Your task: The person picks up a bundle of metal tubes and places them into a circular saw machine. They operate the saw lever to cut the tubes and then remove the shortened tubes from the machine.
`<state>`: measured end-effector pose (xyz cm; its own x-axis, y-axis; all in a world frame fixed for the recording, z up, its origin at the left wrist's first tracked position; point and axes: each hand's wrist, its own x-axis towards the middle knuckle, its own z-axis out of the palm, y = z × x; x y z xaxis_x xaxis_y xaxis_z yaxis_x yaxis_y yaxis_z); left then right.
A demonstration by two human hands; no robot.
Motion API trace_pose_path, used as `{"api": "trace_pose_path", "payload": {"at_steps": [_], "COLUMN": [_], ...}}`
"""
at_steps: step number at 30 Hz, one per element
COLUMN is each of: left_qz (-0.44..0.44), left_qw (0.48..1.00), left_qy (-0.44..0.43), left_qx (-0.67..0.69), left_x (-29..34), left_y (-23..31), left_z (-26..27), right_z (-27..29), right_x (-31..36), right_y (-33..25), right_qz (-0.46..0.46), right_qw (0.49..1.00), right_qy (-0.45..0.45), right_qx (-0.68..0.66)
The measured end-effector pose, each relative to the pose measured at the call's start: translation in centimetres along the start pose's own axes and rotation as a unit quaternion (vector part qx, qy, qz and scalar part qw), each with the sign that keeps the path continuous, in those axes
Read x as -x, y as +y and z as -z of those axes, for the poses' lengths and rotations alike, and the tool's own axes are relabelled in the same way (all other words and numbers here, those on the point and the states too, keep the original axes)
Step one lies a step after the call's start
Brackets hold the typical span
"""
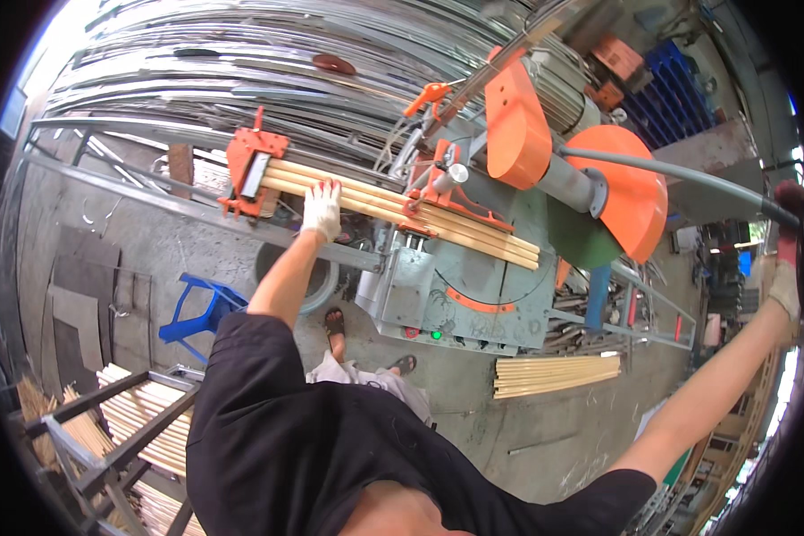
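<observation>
My left hand (pixel 322 209), in a white glove with reddish fingertips, lies with its fingers stretched over a row of pale yellow tubes (pixel 375 205). Their left ends meet an orange end stop (pixel 257 168); their right ends lie on the grey saw table (pixel 473 284). An orange clamp (pixel 444 183) stands over them. At the far right my right hand (pixel 786 259), gloved too, is closed round the dark grip of the saw's long grey lever (pixel 688 166). The lever runs to the orange blade guard (pixel 636 192), raised beside the tubes' right ends. Part of the right hand is in shadow.
Cut yellow tubes (pixel 556 376) lie on the floor before the saw. A blue stool (pixel 204 313) stands left of me, near a metal rack (pixel 143 429) of more tubes. Long metal bars (pixel 241 67) fill the back. A rail frame (pixel 179 207) extends left from the saw.
</observation>
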<state>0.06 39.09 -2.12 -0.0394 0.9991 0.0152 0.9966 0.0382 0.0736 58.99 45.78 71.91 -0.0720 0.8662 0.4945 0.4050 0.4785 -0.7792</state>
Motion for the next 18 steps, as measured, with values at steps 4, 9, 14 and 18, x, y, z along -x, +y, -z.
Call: {"api": "trace_pose_path", "payload": {"at_steps": [4,9,14,18], "left_qz": [0.047,0.175,0.089,-0.108], "left_qw": [0.976,0.908,0.868,0.813], "left_qy": [-0.013,-0.183,-0.082,0.080], "left_qx": [0.213,0.335,0.481,0.567], "left_x": [15.5,34.4,31.7,28.4], "left_y": [2.0,5.1,16.1,27.4], "left_z": [-1.5,-6.1,6.6,25.2], "right_z": [3.6,-8.8,-11.3,-12.5], "right_x": [-1.0,9.3,29.7,42.6], "right_y": [3.7,1.0,3.0,6.1], "right_qz": [0.052,0.134,0.185,0.160], "right_qw": [0.971,0.971,0.936,0.951], "right_qy": [-0.163,0.098,0.157,0.132], "right_qx": [-0.164,-0.175,-0.254,-0.227]}}
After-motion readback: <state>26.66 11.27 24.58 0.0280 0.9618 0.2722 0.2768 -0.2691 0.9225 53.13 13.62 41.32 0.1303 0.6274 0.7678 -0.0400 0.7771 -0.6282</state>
